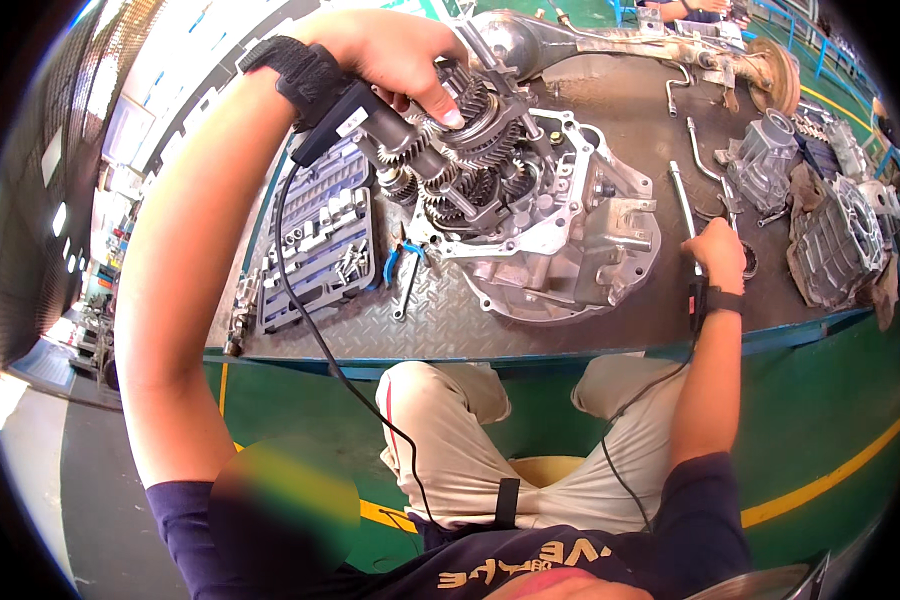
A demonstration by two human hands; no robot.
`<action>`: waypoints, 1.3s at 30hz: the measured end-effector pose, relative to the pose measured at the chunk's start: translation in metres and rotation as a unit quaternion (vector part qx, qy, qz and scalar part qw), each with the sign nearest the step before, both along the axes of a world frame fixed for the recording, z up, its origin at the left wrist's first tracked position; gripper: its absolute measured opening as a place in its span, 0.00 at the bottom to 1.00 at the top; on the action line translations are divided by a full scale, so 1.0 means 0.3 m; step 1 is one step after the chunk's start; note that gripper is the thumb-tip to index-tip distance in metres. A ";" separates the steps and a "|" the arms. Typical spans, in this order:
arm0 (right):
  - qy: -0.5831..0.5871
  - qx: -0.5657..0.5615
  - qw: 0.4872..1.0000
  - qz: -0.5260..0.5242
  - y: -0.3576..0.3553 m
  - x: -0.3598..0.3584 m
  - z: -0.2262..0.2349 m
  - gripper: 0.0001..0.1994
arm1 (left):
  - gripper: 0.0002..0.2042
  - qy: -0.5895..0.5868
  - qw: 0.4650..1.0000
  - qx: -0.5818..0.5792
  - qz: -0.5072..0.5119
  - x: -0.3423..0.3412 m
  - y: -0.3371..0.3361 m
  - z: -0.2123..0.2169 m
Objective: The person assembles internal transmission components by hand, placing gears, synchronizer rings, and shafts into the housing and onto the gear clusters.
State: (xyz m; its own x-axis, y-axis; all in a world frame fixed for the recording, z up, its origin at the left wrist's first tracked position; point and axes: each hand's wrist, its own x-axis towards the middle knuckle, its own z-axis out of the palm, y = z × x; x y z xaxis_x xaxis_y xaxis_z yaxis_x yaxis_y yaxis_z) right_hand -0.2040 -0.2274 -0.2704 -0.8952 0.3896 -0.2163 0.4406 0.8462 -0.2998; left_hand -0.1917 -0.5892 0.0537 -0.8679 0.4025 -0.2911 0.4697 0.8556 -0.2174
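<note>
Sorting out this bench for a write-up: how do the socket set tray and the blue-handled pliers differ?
The socket set tray is a broad grey case lying open, filled with rows of metal pieces; the blue-handled pliers are one small loose tool. The tray sits near the table's left edge; the pliers lie between it and the gearbox housing. Both rest flat on the metal table, untouched by either hand.

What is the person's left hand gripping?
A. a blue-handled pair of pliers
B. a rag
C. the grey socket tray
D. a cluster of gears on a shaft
D: the left hand clasps the gear cluster above the gearbox housing.
</note>
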 end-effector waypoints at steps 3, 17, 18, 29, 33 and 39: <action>-0.010 0.025 1.000 0.000 -0.027 0.015 0.016 0.31 | 0.33 -0.031 0.996 0.035 0.070 0.021 0.004 -0.006; 0.146 0.078 0.985 0.041 -0.021 0.007 -0.032 0.13 | 0.13 0.349 0.721 0.593 -0.083 0.447 -0.117 -0.329; 0.149 0.092 0.984 0.040 -0.018 0.004 0.028 0.13 | 0.11 0.348 0.643 0.681 -0.046 0.444 -0.112 -0.393; 0.234 -0.259 0.765 0.542 -0.481 0.041 0.656 0.14 | 0.22 0.082 0.470 0.879 0.019 0.072 -0.323 -0.596; 0.183 -0.261 0.784 0.532 -0.511 -0.053 0.661 0.16 | 0.24 -0.211 0.363 0.904 -0.085 -0.025 -0.418 -0.708; 0.241 -0.147 0.770 0.572 -0.551 -0.078 0.662 0.14 | 0.27 -0.162 0.396 0.901 -0.072 0.019 -0.365 -0.667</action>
